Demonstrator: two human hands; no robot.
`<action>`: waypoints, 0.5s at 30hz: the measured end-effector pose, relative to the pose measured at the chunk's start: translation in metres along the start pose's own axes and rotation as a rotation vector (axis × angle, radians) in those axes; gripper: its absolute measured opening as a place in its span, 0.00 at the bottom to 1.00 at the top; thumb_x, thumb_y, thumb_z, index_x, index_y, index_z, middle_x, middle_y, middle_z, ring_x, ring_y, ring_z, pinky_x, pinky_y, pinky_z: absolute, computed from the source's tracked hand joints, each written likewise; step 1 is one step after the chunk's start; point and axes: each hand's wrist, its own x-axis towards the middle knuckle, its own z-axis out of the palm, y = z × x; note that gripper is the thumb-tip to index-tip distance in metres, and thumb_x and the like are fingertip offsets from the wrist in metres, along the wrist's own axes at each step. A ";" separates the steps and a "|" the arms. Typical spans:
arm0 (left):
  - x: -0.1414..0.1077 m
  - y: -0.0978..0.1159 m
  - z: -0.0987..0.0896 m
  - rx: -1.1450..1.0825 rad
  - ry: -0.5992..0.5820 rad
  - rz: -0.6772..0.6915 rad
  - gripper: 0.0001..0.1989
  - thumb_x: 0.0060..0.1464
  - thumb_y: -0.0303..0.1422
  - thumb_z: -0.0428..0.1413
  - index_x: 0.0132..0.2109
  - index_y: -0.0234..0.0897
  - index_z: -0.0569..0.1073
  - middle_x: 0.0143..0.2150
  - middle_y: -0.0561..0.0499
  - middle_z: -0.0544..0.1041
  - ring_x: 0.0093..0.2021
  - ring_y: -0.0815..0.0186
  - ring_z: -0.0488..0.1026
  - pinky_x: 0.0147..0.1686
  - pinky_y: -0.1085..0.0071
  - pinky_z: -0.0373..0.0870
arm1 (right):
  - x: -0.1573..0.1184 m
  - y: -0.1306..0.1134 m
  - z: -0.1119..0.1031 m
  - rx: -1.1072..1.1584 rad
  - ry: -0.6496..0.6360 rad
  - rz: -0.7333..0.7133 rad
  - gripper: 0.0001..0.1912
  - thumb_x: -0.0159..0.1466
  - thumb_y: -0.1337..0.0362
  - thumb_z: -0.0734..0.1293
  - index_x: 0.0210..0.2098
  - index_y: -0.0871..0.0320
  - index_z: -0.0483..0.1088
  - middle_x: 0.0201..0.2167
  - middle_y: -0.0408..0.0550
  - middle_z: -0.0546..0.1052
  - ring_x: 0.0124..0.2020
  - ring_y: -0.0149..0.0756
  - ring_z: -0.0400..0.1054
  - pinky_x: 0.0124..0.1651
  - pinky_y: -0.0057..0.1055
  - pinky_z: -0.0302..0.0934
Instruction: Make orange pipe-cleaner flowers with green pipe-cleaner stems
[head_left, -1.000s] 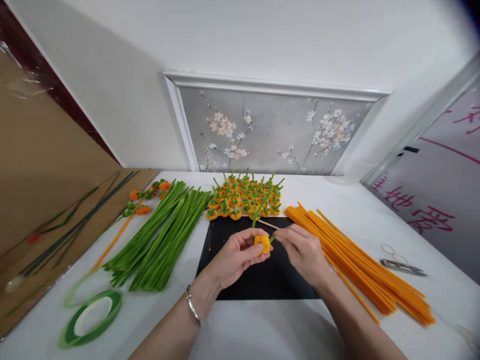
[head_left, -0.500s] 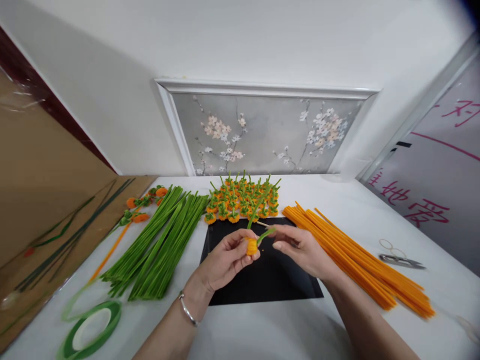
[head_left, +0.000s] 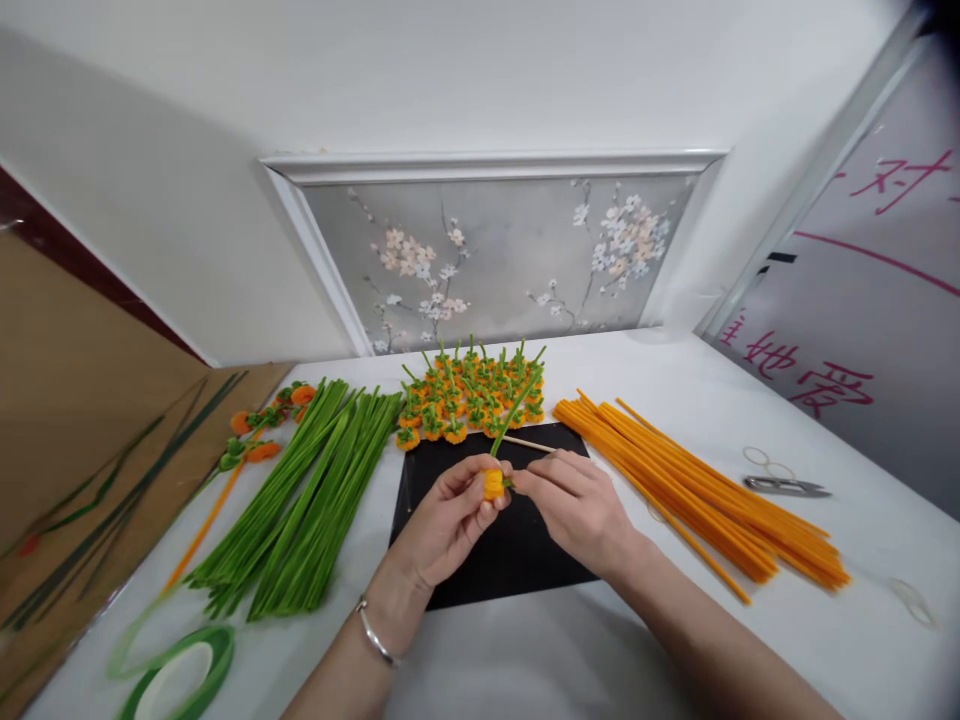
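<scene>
Above the mat (head_left: 525, 555), the left hand (head_left: 448, 518) pinches an orange bloom (head_left: 493, 486) between thumb and fingers, and a long green stem (head_left: 514, 412) rises from beside that grip. The right hand (head_left: 581, 505), also over the mat, has thumb and forefinger pressed together at the bloom's green end (head_left: 508, 484). A stick (head_left: 529, 443) lies across the mat's far part. Finished blooms (head_left: 471, 395) crowd beyond the mat; green rods (head_left: 304, 500) lie left of it, orange rods (head_left: 697, 490) right, with snips (head_left: 786, 486) farther right.
</scene>
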 end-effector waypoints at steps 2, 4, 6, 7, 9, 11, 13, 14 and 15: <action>0.001 -0.001 0.003 -0.034 0.020 -0.001 0.13 0.39 0.26 0.70 0.36 0.38 0.81 0.38 0.50 0.79 0.30 0.74 0.76 0.28 0.89 0.72 | -0.001 -0.001 0.003 -0.014 -0.015 -0.001 0.15 0.66 0.74 0.56 0.41 0.57 0.72 0.32 0.49 0.78 0.30 0.34 0.67 0.35 0.32 0.64; 0.003 -0.002 0.004 -0.043 0.031 -0.004 0.13 0.39 0.26 0.70 0.36 0.37 0.81 0.39 0.49 0.79 0.30 0.75 0.76 0.28 0.89 0.73 | -0.001 -0.003 0.005 0.005 -0.024 0.027 0.15 0.67 0.74 0.55 0.39 0.57 0.72 0.30 0.48 0.77 0.29 0.33 0.66 0.34 0.31 0.63; 0.004 -0.004 0.005 -0.021 0.035 -0.002 0.12 0.39 0.27 0.69 0.36 0.37 0.81 0.40 0.49 0.79 0.29 0.75 0.76 0.27 0.89 0.73 | 0.000 -0.005 0.007 0.014 -0.032 0.047 0.15 0.67 0.74 0.54 0.36 0.58 0.71 0.27 0.48 0.75 0.28 0.34 0.64 0.33 0.31 0.62; 0.004 -0.005 0.005 -0.005 0.036 -0.003 0.12 0.39 0.27 0.69 0.36 0.36 0.81 0.41 0.49 0.80 0.28 0.75 0.76 0.27 0.88 0.73 | 0.000 -0.005 0.008 0.011 -0.035 0.046 0.15 0.67 0.74 0.54 0.35 0.58 0.70 0.26 0.48 0.74 0.27 0.34 0.63 0.33 0.31 0.61; 0.004 -0.006 0.005 0.038 0.042 -0.007 0.13 0.40 0.28 0.69 0.37 0.36 0.81 0.40 0.49 0.80 0.28 0.75 0.76 0.26 0.88 0.74 | 0.001 -0.005 0.008 -0.006 -0.039 0.018 0.15 0.67 0.74 0.54 0.33 0.59 0.69 0.25 0.48 0.73 0.27 0.34 0.62 0.32 0.30 0.60; 0.004 -0.006 0.006 0.092 0.051 -0.004 0.14 0.41 0.29 0.69 0.38 0.36 0.81 0.37 0.49 0.80 0.28 0.74 0.76 0.27 0.87 0.74 | 0.001 -0.003 0.007 -0.038 -0.051 -0.015 0.15 0.66 0.74 0.54 0.31 0.59 0.68 0.24 0.47 0.72 0.26 0.34 0.60 0.31 0.30 0.58; 0.003 -0.004 0.006 0.161 0.057 0.005 0.14 0.43 0.29 0.68 0.40 0.34 0.80 0.34 0.49 0.79 0.29 0.73 0.77 0.28 0.86 0.75 | 0.000 -0.001 0.006 -0.081 -0.081 -0.026 0.15 0.65 0.75 0.54 0.28 0.59 0.67 0.23 0.47 0.71 0.26 0.35 0.60 0.30 0.31 0.56; 0.003 -0.004 0.006 0.191 0.056 0.009 0.14 0.44 0.29 0.68 0.41 0.34 0.80 0.34 0.49 0.79 0.29 0.72 0.77 0.29 0.85 0.75 | 0.000 0.000 0.005 -0.099 -0.104 -0.019 0.14 0.65 0.74 0.55 0.27 0.59 0.67 0.23 0.47 0.70 0.26 0.35 0.60 0.30 0.31 0.56; 0.002 -0.003 0.006 0.216 0.053 0.010 0.14 0.44 0.29 0.67 0.41 0.33 0.79 0.33 0.49 0.79 0.30 0.71 0.77 0.30 0.84 0.76 | 0.000 0.000 0.004 -0.106 -0.125 -0.005 0.14 0.65 0.74 0.55 0.27 0.59 0.66 0.22 0.47 0.70 0.25 0.35 0.61 0.30 0.31 0.55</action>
